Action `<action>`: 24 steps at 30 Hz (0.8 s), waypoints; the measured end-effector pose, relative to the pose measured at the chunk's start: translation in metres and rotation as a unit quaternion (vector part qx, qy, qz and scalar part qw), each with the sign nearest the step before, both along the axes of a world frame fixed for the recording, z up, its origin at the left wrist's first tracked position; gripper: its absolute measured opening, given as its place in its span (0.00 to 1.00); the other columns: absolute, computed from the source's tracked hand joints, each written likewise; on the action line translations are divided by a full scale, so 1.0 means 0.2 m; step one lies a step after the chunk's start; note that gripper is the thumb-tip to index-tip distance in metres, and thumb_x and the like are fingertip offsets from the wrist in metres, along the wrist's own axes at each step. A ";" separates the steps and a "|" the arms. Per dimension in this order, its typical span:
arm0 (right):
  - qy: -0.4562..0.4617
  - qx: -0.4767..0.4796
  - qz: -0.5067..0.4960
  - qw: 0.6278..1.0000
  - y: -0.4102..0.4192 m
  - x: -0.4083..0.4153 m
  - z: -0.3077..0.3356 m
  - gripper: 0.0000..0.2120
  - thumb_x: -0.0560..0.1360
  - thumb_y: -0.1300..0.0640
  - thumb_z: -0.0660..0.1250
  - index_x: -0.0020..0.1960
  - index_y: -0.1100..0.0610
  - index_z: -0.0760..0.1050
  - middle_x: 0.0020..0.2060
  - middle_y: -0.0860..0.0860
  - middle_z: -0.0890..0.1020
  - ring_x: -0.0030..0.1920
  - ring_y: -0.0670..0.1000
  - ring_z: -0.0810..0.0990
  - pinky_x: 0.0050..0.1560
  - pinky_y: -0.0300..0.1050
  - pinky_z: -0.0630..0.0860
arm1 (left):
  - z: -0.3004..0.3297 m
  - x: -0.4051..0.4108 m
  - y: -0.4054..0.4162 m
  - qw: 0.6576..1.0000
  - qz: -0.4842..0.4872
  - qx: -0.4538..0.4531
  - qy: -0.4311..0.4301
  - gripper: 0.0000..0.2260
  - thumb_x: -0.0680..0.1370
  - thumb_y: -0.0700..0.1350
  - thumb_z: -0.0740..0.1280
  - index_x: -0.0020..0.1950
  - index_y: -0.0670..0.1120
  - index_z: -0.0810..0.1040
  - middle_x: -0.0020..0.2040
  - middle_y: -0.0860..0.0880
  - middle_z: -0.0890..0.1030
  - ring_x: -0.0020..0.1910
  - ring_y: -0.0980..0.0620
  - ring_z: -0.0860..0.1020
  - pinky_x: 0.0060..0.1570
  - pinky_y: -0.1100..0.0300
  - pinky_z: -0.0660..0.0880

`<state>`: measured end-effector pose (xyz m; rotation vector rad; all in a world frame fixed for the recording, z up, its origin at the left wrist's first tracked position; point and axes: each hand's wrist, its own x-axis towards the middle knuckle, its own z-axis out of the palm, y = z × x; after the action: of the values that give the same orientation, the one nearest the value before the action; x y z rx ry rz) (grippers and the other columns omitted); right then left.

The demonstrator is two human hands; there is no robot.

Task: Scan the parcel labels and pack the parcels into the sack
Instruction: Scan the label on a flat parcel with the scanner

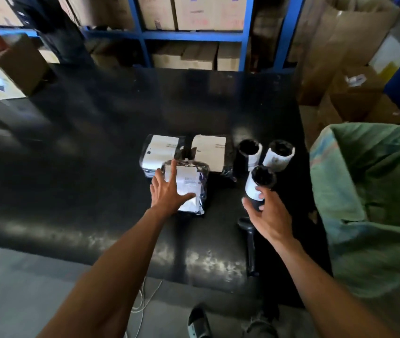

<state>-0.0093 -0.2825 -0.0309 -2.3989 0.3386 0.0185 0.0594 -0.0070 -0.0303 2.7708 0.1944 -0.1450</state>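
On the black table (72, 167) a black plastic-wrapped parcel with a white label (191, 184) lies nearest me. My left hand (167, 191) lies flat on it with fingers spread. Behind it sit two more flat labelled parcels (159, 152) (212, 152). Three upright black cylindrical parcels with white labels stand to the right (249, 150) (279, 154) (261, 181). My right hand (269, 215) reaches the nearest cylinder, its fingers loosely around the base without a clear grip. A black handheld scanner (250, 247) lies on the table below my right hand. The green sack (369, 191) stands open at the right.
Blue metal shelving (194, 35) with cardboard boxes runs behind the table. More cardboard boxes (347, 93) are stacked at the back right and one (11, 67) at the far left. A white cable (142, 303) hangs below the table's near edge, by my foot (199, 323).
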 end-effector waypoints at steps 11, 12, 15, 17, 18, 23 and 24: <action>0.139 0.053 -0.070 0.986 0.20 -0.26 -0.28 0.39 0.76 0.41 0.71 0.81 0.42 0.54 0.72 0.55 0.71 0.68 0.61 0.75 0.67 0.56 0.74 | -0.14 0.07 0.16 0.996 0.007 -0.091 0.003 0.67 0.61 0.55 0.85 0.79 0.66 0.35 0.72 0.33 0.56 0.67 0.23 0.66 0.66 0.33 0.70; 0.133 0.080 -0.082 0.984 0.20 -0.27 -0.30 0.38 0.77 0.42 0.71 0.80 0.41 0.55 0.71 0.55 0.73 0.68 0.61 0.76 0.67 0.55 0.74 | -0.15 0.08 0.17 0.995 -0.002 -0.098 0.007 0.67 0.60 0.55 0.85 0.79 0.66 0.35 0.71 0.32 0.56 0.67 0.23 0.67 0.66 0.34 0.70; 0.116 0.136 -0.114 0.977 0.21 -0.29 -0.33 0.34 0.79 0.46 0.69 0.79 0.39 0.56 0.69 0.55 0.77 0.65 0.61 0.78 0.64 0.52 0.75 | -0.15 0.08 0.17 0.995 -0.020 -0.101 0.015 0.68 0.58 0.56 0.86 0.80 0.66 0.37 0.70 0.32 0.57 0.65 0.26 0.71 0.67 0.37 0.72; 0.111 0.148 -0.122 0.975 0.21 -0.30 -0.34 0.31 0.81 0.47 0.67 0.79 0.39 0.56 0.68 0.54 0.79 0.64 0.61 0.79 0.63 0.52 0.75 | -0.15 0.06 0.15 0.994 -0.030 -0.100 0.015 0.68 0.57 0.59 0.85 0.80 0.67 0.38 0.68 0.32 0.59 0.65 0.26 0.71 0.66 0.37 0.72; 0.108 0.149 -0.126 0.975 0.20 -0.30 -0.34 0.31 0.81 0.47 0.67 0.79 0.39 0.56 0.67 0.54 0.79 0.64 0.62 0.79 0.63 0.52 0.75 | -0.15 0.04 0.13 0.995 -0.033 -0.098 0.014 0.67 0.56 0.60 0.85 0.80 0.67 0.38 0.68 0.32 0.60 0.65 0.25 0.71 0.65 0.36 0.73; 0.117 0.200 -0.136 0.963 0.23 -0.28 -0.25 0.27 0.79 0.41 0.67 0.74 0.37 0.59 0.55 0.52 0.82 0.54 0.60 0.84 0.57 0.52 0.80 | -0.16 -0.03 0.11 0.991 -0.039 -0.126 0.013 0.66 0.56 0.62 0.84 0.80 0.68 0.41 0.71 0.36 0.67 0.65 0.30 0.72 0.63 0.38 0.74; 0.117 0.215 -0.120 0.962 0.25 -0.27 -0.22 0.26 0.79 0.39 0.66 0.73 0.36 0.59 0.50 0.51 0.82 0.47 0.58 0.85 0.52 0.55 0.83 | -0.15 -0.04 0.11 0.989 -0.032 -0.141 0.014 0.65 0.56 0.61 0.85 0.80 0.68 0.42 0.69 0.36 0.68 0.64 0.30 0.73 0.63 0.39 0.74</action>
<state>-0.0623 -0.2335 -0.0759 -1.9142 0.6622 0.2424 0.0516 0.0148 -0.0594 2.4945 0.0856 -0.2117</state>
